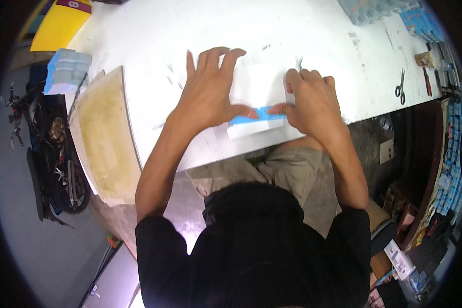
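Observation:
A flat piece of paper or card with a blue band and a white strip [255, 129] lies at the near edge of the white table. My left hand [206, 95] is open on its left side, fingers spread and thumb pressing on the blue band. On the right, my right hand [314, 100] has its fingers curled in, while its thumb also rests on the blue band, close to the other thumb. A thin dark tip [300, 62] shows just beyond the curled fingers; what they hold, if anything, is hidden.
A worn yellowish board [105, 138] leans at the table's left end, near a stack of blue-and-grey packs [68, 72]. Scissors [400, 87] and a red-handled tool [427, 81] lie at right. More stacked packs [377, 9] stand at the far right.

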{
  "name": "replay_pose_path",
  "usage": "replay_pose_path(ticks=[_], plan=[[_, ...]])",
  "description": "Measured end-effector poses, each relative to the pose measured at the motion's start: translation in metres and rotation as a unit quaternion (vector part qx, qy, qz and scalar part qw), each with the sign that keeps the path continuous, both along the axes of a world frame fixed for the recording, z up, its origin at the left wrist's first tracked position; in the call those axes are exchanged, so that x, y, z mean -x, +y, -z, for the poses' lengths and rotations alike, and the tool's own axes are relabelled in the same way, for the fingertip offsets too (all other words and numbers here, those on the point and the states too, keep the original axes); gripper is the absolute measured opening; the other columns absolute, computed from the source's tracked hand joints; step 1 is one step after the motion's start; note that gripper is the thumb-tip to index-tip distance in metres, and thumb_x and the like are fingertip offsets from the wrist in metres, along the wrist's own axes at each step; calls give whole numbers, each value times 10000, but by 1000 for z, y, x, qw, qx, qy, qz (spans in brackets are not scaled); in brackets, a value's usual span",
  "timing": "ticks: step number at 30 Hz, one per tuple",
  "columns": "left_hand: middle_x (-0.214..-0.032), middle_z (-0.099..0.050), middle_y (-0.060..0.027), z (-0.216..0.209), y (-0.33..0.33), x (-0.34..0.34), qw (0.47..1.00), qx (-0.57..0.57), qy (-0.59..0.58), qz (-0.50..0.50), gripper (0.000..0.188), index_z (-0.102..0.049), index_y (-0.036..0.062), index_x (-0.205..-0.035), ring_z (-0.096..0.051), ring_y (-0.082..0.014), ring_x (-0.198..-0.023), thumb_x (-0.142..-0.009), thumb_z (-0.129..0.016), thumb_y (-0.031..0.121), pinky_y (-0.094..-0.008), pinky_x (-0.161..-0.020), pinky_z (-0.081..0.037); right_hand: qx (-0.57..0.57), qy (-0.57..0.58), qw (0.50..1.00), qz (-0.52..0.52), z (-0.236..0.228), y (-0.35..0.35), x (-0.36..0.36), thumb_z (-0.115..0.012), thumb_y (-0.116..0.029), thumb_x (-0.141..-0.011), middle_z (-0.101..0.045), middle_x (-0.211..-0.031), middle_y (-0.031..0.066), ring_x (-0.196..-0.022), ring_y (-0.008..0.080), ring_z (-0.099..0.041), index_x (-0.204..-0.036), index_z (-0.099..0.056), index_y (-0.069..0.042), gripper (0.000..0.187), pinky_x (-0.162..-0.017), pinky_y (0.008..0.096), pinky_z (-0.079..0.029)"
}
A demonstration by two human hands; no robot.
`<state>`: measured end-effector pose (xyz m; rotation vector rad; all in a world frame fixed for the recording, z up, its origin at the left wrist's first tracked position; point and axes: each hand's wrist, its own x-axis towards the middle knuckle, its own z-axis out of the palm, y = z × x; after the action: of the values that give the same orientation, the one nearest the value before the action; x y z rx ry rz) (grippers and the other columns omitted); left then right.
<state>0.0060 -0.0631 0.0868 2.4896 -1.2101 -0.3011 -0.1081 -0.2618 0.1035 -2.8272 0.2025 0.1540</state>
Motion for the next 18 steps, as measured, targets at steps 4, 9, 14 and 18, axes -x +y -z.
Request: replay_pose_path(ticks=[4, 9, 14, 18], plan=[[-1623, -372, -235, -6, 3, 8, 996, 13, -85, -36, 1356, -333, 173, -1660, -273, -459, -1558, -544, -1014, 532, -734, -1267, -127, 12, -32, 999, 29, -2, 0, 3, -880, -403, -816, -703, -936, 145, -943, 311, -653, -1010, -692, 2, 487, -863, 478, -421], [-1670, -306, -256, -12, 4, 21, 994, 9, -107, -25, 1303, -345, 169, -1659, -231, -481, -1576, -589, -1006, 509, -735, -1267, -101, -25, -203, 978, -24, 25, 19, 38, -764, -165, -914, -658, -1071, 114, -1034, 289, -622, -1073, -732, -44, 203, -944, 494, -427], [-1677, -263, -295, -35, 17, 41, 984, 166, -69, 17, 1178, -471, 102, -1517, -215, -529, -1564, -577, -981, 597, -745, -1253, -110, -53, -353, 930, -83, 30, 1, 71, -657, 71, -795, -713, -1020, 74, -1005, 255, -650, -1086, -754, -52, 330, -926, 465, -447], [-1652, -339, -282, -26, 32, 39, 995, 77, -58, 21, 933, -600, 72, -1216, -278, -524, -1550, -573, -986, 627, -700, -1265, -183, 43, -317, 947, 38, 40, -66, 104, -673, 71, -796, -755, -1026, 87, -1016, 275, -665, -1073, -770, -56, 320, -978, 469, -443]])
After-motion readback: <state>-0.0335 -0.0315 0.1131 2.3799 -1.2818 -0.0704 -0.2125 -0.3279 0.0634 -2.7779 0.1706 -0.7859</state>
